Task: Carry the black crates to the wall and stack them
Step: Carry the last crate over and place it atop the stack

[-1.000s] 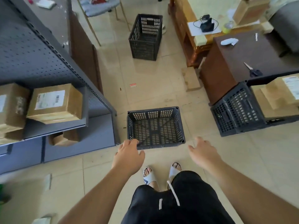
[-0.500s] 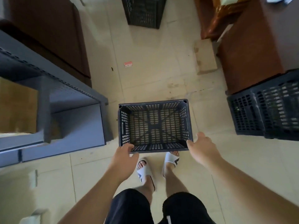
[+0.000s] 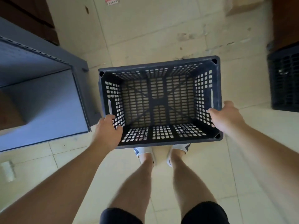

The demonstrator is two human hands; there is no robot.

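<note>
The black crate (image 3: 159, 101) is being gripped at its two short sides, open side up and nothing lying in it, the pale tiled floor (image 3: 145, 29) being seen through its lattice bottom. The left hand (image 3: 107, 130) is being closed over the rim near the crate's near left corner, the thumb being laid inside against the perforated wall and the remaining fingers being hidden outside it. The right hand (image 3: 226, 118) is being curled over the rim at the near right side, the thumb being pressed along the inner wall just below the slot handle, the other fingers being wrapped around the outside. Whether the crate is being lifted clear of the floor cannot be told for certain. Directly beneath the near edge between the two grips, the toes of white sandals (image 3: 142, 151) are being covered by the crate. Outward of the left grip, a grey metal shelf unit (image 3: 48, 97) is being shown just beside the crate. Well outward of the right grip, a second black crate (image 3: 284, 81) is being shown on the floor.
</note>
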